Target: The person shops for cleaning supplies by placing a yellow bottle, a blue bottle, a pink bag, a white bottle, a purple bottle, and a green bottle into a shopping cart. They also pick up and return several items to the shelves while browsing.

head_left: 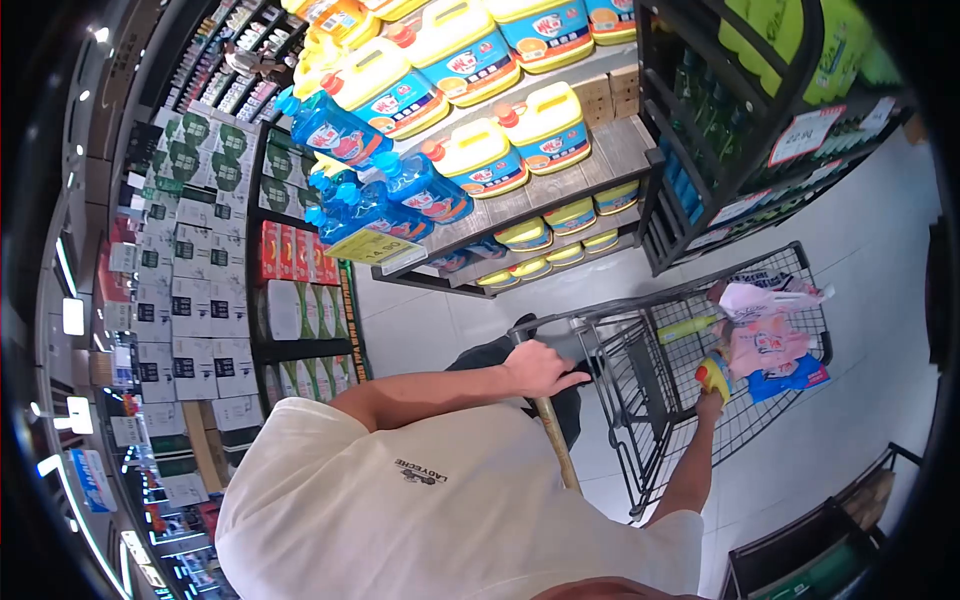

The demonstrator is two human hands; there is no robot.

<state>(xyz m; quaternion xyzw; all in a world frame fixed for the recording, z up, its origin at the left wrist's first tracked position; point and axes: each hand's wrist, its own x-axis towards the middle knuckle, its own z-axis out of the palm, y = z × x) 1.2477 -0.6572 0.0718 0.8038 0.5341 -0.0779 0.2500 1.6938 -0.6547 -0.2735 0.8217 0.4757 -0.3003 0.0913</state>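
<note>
My left hand [541, 369] is closed over the tan handle [556, 445] of a black wire shopping cart [650, 470], its thumb stuck out. My right arm reaches down into the cart, where my right hand [710, 402] grips a small yellow bottle [714, 374] with some red on it. Next to that bottle lie a pink pack [768, 342] with printing, another pale pink bag [765, 300] and a blue pack [790, 378]. A slim yellow-green bottle [687, 328] rests nearer the handle side. The fingertips of my right hand are partly hidden.
Beyond the cart stands a wooden shelf [625, 150] with yellow jugs [545, 125] and blue bottles [425, 187]. A black rack [655, 215] of green bottles adjoins it. Stacked white cartons [205, 300] line the left; another dark rack [840, 530] is at lower right.
</note>
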